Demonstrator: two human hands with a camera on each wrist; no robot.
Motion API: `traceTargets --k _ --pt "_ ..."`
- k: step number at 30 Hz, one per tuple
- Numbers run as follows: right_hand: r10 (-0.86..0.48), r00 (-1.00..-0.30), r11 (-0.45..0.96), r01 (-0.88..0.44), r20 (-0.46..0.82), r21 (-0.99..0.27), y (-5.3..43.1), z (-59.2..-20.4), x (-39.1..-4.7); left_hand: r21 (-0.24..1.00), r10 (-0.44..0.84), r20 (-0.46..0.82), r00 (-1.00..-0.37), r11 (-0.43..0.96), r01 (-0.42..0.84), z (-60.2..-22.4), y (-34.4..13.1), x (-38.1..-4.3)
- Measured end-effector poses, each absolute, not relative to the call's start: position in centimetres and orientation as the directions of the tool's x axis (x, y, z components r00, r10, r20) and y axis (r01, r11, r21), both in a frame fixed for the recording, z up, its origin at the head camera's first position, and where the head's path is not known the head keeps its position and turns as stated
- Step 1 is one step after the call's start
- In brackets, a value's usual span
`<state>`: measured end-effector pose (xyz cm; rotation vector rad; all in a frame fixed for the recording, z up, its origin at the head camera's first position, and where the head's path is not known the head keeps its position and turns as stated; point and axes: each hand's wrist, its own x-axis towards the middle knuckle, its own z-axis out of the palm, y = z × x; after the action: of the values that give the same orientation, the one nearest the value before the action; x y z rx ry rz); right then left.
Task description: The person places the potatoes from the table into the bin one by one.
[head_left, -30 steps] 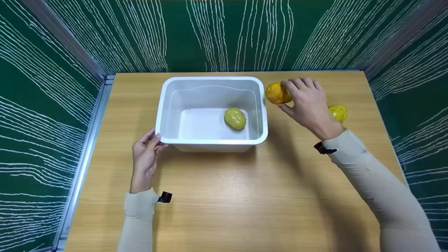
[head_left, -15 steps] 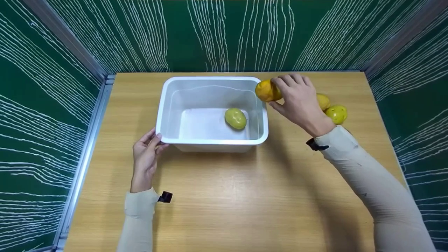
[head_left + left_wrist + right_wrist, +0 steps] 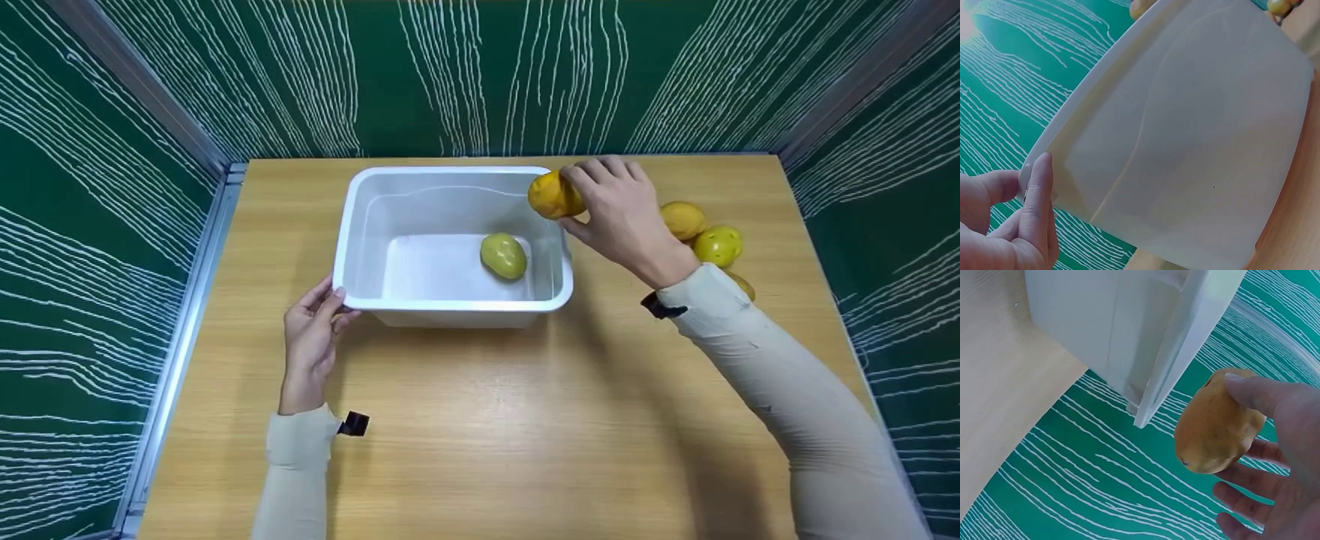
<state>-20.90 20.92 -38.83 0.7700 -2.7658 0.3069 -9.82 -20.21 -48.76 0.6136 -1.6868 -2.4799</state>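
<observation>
My left hand [image 3: 309, 345] pinches the front left corner of a white plastic bin [image 3: 450, 306] by its rim; in the left wrist view, thumb and fingers [image 3: 1037, 197] lie on either side of that rim. A green mango [image 3: 504, 256] lies on the bin's floor, toward the right. My right hand [image 3: 626, 217] grips an orange-yellow mango [image 3: 553, 196] over the bin's back right corner. In the right wrist view this mango [image 3: 1216, 430] sits between thumb and fingers, apart from the rim; the lower fingers are spread away from it.
Right of the bin, behind my right wrist, lie a yellow mango [image 3: 682, 220], a yellow-green fruit [image 3: 718, 246] and another yellow fruit [image 3: 742, 285], partly hidden by the sleeve. The wooden table [image 3: 480, 420] is bounded by green walls [image 3: 525, 82] with white lines.
My right hand has moved left with the orange-yellow mango, from beside the bin to over its back right corner. More fruit shows behind the wrist. My left hand has stayed on the rim.
</observation>
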Motion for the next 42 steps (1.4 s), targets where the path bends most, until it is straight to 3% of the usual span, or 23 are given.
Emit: traceTargets --k 42 --pt "-0.602 -0.798 0.794 -0.602 0.028 -0.087 14.4 -38.3 -23.1 0.895 -0.312 -0.317 -0.896 -0.41 -0.174 -48.6 -20.0 -10.0"
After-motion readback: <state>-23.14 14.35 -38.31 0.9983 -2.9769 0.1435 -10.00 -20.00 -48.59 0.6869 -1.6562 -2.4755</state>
